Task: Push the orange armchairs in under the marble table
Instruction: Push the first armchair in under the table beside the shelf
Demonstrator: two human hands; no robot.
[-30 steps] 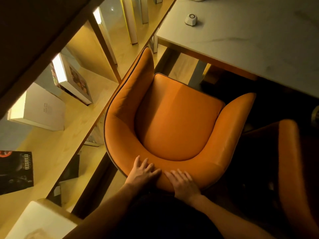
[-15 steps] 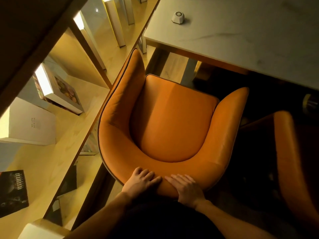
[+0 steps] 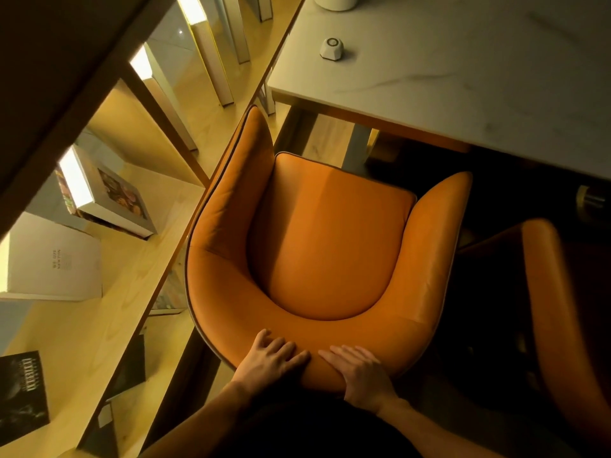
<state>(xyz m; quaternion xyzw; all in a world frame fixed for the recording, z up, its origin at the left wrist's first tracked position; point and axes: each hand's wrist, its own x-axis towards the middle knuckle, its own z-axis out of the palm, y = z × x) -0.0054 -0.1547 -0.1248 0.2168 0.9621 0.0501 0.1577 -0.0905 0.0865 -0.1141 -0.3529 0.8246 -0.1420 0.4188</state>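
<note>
Orange armchair [image 3: 317, 246] is parked short of marble table [image 3: 463, 77] at 12 o'clock — backrest at 6 o'clock is pressed by left hand [image 3: 269, 360] and right hand [image 3: 358, 370], fingers flat, slightly spread.

Dim, amber light; bright strips glow in the shelves [image 3: 109, 312] at left. Deep shadow under the table [image 3: 463, 84] and at right. Wide-angle bending at edges.
</note>
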